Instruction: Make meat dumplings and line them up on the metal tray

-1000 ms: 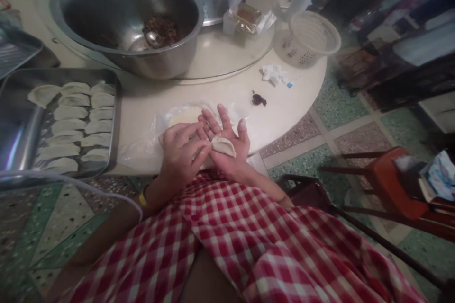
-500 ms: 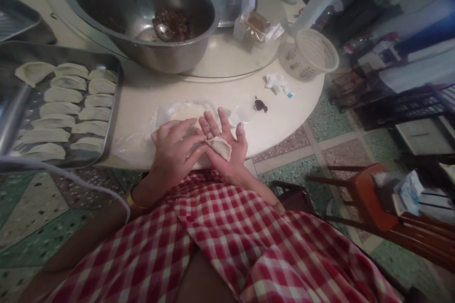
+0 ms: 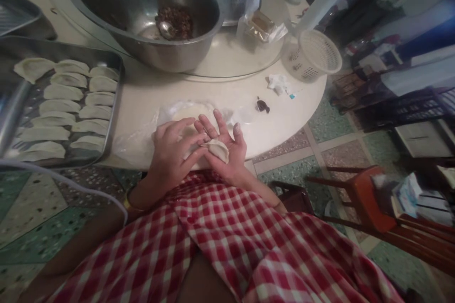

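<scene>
A half-moon dumpling [image 3: 218, 150] lies across my right hand [image 3: 231, 154], which is turned palm up with several fingers stretched out. My left hand [image 3: 168, 151] comes in from the left, its thumb and fingertips closed at the dumpling's left end. Both hands are over the table's near edge. Just behind them, a pale round of dough [image 3: 192, 110] rests on a clear plastic sheet [image 3: 137, 144], partly hidden by my hands. To the left, a metal tray [image 3: 119, 80] holds several folded dumplings in two columns.
Behind my hands stands a large metal bowl [image 3: 167, 57] with dark filling [image 3: 181, 21] and a spoon [image 3: 166, 30]. A white plastic basket [image 3: 313, 57], crumpled tissue [image 3: 278, 84] and a dark scrap [image 3: 262, 105] are to the right. A pale cable [image 3: 81, 186] crosses by my left arm.
My hands and the dumpling have shifted very slightly left. The dumpling has tilted a little in my right hand, and the view has moved slightly.
</scene>
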{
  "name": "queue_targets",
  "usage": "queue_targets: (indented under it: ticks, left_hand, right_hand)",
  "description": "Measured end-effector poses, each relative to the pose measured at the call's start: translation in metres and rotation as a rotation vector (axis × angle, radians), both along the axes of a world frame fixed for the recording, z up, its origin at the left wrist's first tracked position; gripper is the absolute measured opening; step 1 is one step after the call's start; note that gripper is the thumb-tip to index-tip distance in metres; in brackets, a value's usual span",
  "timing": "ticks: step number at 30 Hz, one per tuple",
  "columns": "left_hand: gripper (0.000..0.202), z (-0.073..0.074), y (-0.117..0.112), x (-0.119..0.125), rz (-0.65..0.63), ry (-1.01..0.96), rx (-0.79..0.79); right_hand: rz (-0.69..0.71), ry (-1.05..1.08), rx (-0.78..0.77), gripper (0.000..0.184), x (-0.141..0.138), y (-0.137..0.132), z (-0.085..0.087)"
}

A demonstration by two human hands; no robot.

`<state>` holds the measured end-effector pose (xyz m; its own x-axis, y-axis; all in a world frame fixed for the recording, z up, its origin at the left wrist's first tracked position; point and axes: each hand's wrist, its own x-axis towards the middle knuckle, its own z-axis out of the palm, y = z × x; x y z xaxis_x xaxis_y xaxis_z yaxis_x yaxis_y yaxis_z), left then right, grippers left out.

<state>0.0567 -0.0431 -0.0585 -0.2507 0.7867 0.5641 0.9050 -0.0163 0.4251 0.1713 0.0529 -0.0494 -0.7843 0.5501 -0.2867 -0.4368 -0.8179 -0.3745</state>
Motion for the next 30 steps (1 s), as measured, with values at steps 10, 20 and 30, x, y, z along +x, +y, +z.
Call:
queue_targets:
  ticks: [10,20,30]
  left_hand:
    - [0.007,0.006,0.004,0.003,-0.1,0.138,0.136]
    - [0.007,0.002,0.003,0.001,-0.077,0.125,0.056]
    - [0.022,0.005,0.001,-0.009,-0.163,0.14,-0.079]
  right_hand:
    - [-0.005,0.002,-0.049,0.048,-0.004,-0.002,-0.001]
    - [0.052,0.008,-0.042,0.051,-0.002,-0.003,-0.001]
    - [0.221,-0.052,-0.088,0.051,0.001,0.0,0.003]
